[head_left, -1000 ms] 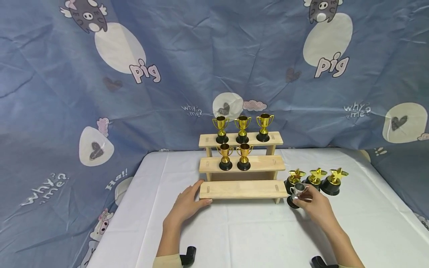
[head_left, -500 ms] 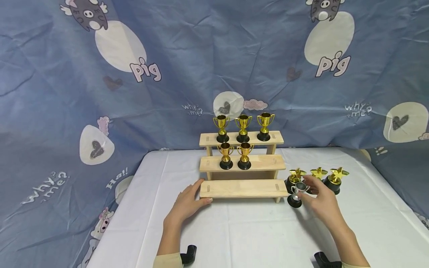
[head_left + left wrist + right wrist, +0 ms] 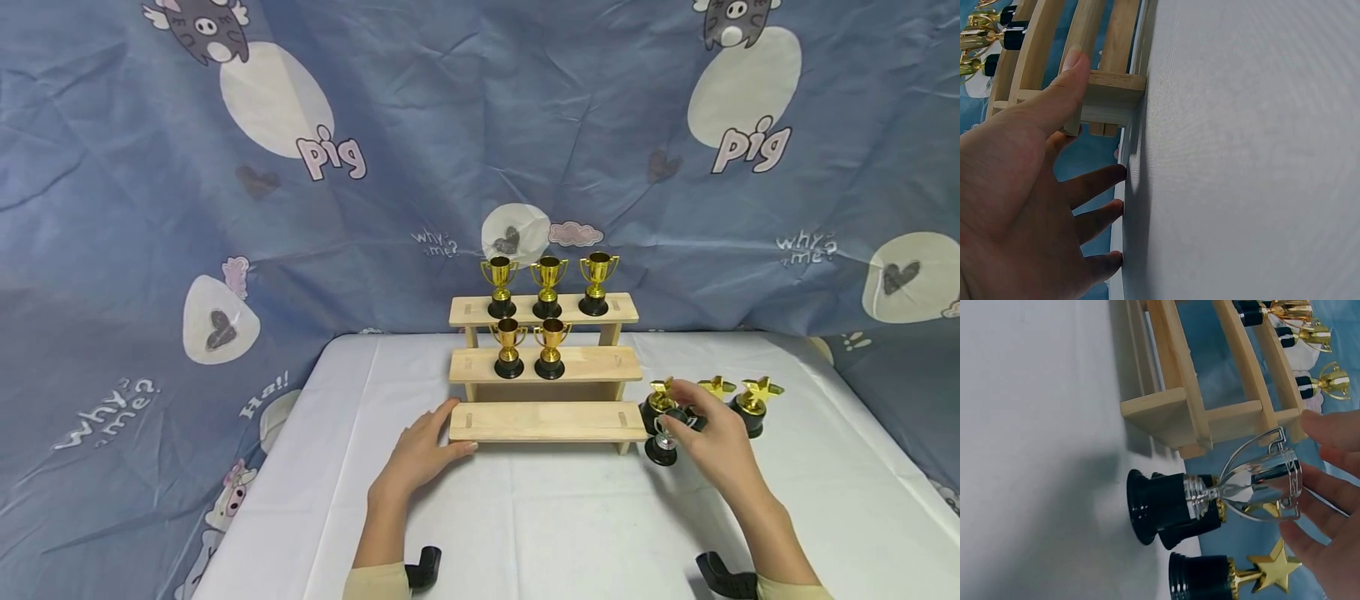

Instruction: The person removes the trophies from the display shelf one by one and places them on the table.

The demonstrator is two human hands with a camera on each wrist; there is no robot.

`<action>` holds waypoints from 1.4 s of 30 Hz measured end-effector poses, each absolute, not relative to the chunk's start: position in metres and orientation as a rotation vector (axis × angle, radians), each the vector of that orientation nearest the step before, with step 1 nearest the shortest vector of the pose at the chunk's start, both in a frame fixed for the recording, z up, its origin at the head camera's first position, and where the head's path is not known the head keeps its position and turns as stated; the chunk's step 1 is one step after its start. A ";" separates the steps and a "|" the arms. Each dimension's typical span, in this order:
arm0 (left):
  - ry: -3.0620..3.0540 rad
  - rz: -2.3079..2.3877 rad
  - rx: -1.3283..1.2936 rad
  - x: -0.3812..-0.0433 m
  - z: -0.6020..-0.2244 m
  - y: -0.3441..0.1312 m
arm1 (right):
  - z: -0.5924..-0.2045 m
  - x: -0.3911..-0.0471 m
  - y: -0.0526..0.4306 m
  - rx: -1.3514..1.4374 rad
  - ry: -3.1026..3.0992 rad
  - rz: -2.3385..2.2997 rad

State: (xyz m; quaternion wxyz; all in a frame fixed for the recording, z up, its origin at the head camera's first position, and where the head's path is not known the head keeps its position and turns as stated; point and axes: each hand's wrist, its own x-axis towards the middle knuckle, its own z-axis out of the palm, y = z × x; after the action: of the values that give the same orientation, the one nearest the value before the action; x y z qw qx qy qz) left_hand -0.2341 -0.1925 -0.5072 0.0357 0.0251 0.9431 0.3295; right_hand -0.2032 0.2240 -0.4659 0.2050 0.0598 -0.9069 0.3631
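Note:
My left hand point(image 3: 420, 454) grips the left end of the bottom step of a three-tier wooden display stand point(image 3: 547, 421). In the left wrist view its thumb point(image 3: 1072, 78) lies on the board and the other fingers spread toward the tablecloth. To the right of the stand, a small silver trophy cup point(image 3: 1260, 478) with a black base stands upright on the table. My right hand point(image 3: 716, 442) is around the cup's rim, thumb and fingers apart, with a gap between thumb and cup in the right wrist view. Three gold star trophies point(image 3: 750, 404) stand just behind, partly hidden by this hand.
Three gold trophy cups point(image 3: 547, 283) line the top tier. Two copper-gold cups point(image 3: 551, 350) stand on the middle tier, left of its right end. A white cloth covers the table point(image 3: 570, 525), and a blue printed curtain point(image 3: 420, 150) hangs behind.
My right hand has shifted up from the silver cup's stem toward its rim, its fingers loosening. The cup stays where it was. My left hand has not moved on the stand.

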 end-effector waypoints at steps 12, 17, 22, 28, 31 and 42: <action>2.897 1.008 0.095 -0.232 -0.504 -0.192 | -0.456 -0.218 0.214 0.234 -2.521 1.028; 2.887 1.008 0.088 -0.232 -0.504 -0.193 | -0.453 -0.223 0.207 0.239 -2.543 1.049; 2.897 1.005 0.089 -0.232 -0.505 -0.194 | -0.449 -0.230 0.199 0.281 -2.519 1.084; 2.890 1.026 0.094 -0.232 -0.506 -0.192 | -0.445 -0.238 0.191 0.339 -2.501 1.083; 2.891 1.029 0.094 -0.232 -0.506 -0.191 | -0.441 -0.240 0.188 0.348 -2.513 1.078; 2.890 1.020 0.089 -0.234 -0.508 -0.193 | -0.423 -0.251 0.177 0.356 -2.559 1.067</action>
State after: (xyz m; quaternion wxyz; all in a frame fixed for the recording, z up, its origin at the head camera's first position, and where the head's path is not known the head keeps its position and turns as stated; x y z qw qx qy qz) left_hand -0.2336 -0.1927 -0.5076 0.0378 0.0292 0.9419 0.3324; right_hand -0.2511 0.1771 -0.4234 0.1724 0.1255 -0.9017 0.3761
